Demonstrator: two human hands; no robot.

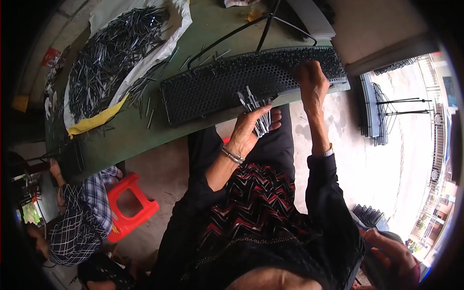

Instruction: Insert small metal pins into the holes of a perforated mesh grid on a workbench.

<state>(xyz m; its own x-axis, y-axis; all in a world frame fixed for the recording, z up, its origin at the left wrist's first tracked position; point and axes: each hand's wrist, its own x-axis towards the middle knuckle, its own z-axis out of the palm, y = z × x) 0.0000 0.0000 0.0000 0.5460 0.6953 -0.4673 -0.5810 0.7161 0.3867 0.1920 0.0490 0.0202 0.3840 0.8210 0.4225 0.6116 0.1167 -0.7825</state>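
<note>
A long black perforated panel (208, 94) lies across the table edge in front of me, its holes in a honeycomb pattern. Many small dark pieces stand in the holes along its far edge and right end. Over that right end, my right hand (313, 84) is closed with its fingertips pointing down at the panel; whatever they pinch is hidden. My left hand (247, 129) is wrapped round a bundle of thin metal strips (260, 115) just off the panel's near edge. The strips stick up past the thumb, and some fingers show beyond them.
A white sack with a yellow edge (96, 121) holds a heap of dark metal strips (116, 58) on the green table (130, 140). Loose strips lie beside it. Black rods (263, 34) rise behind the panel. A red stool (128, 208) and other people are nearby.
</note>
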